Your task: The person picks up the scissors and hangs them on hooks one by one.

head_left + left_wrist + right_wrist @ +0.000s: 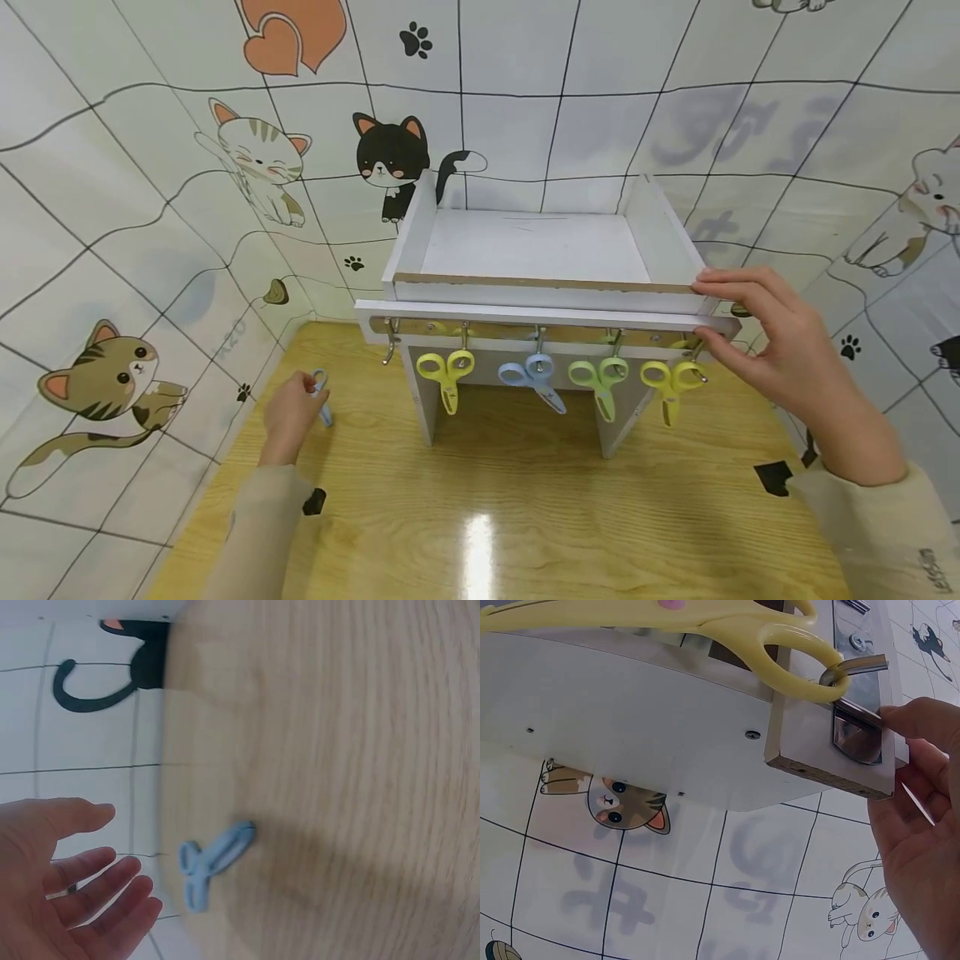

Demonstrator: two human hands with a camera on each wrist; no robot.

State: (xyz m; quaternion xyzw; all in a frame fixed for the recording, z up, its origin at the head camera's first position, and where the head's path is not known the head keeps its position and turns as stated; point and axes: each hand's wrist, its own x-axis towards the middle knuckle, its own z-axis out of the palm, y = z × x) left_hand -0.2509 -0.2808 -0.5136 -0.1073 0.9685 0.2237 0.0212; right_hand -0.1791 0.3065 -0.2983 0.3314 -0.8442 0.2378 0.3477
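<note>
On the left of the table, a pair of blue scissors (210, 862) lies near the wall. My left hand (291, 415) is just above its handle loops, with the fingers apart and loosely bent in the left wrist view; nothing is held. My right hand (787, 342) holds the right end of the white hook rail (547, 315), thumb in front and fingers behind. From the hooks hang yellow scissors (447, 379), blue scissors (534, 382), green scissors (602, 385) and more yellow scissors (671, 387), the last one close to my right thumb. The leftmost hook (389, 340) carries nothing.
The rail is the front of a white shelf stand (525, 246) with a tray-like top, set against the wall. Cat-patterned wall covering (525, 142) surrounds the wooden table (480, 492). Dark patches (773, 478) lie on the tabletop near both forearms.
</note>
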